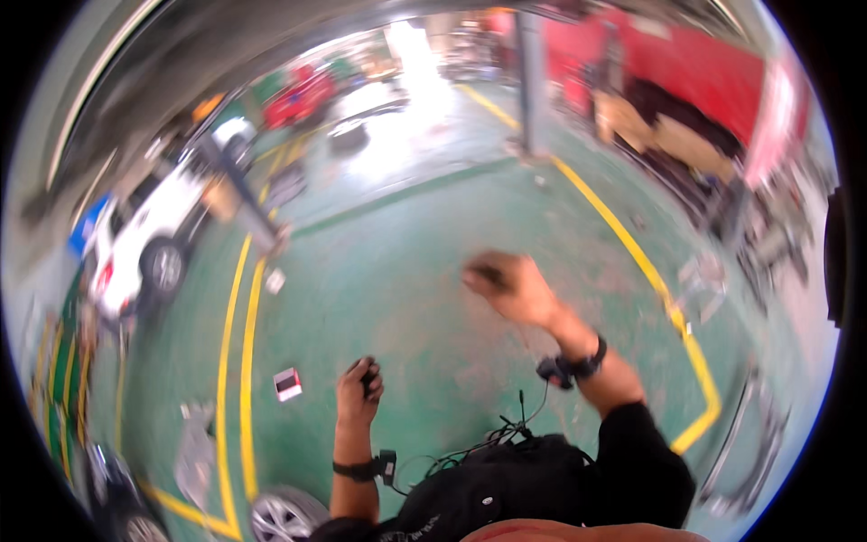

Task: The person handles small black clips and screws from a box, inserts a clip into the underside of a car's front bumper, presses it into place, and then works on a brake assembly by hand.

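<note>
My left hand point(359, 390) is raised above the green floor, its fingers curled in. Dark patches show on the fingers and at the palm; whether they are grime or a small dark thing in the grip, I cannot make out. Farther out and to the right, my right hand point(513, 287) is smeared by motion. A dark area lies at its fingers, and their exact pose is blurred. Both wrists wear black straps with small black devices, the left device point(387, 467) and the right device point(556, 371), with thin cables running to my body.
A blue-grey post point(531, 86) and another post point(237, 194) stand ahead. A white car point(144, 235) is at left. Near me lie a small red-and-white box point(287, 385), a wheel point(287, 517) and a metal frame point(745, 443). Yellow lines point(632, 244) mark the green floor point(406, 235).
</note>
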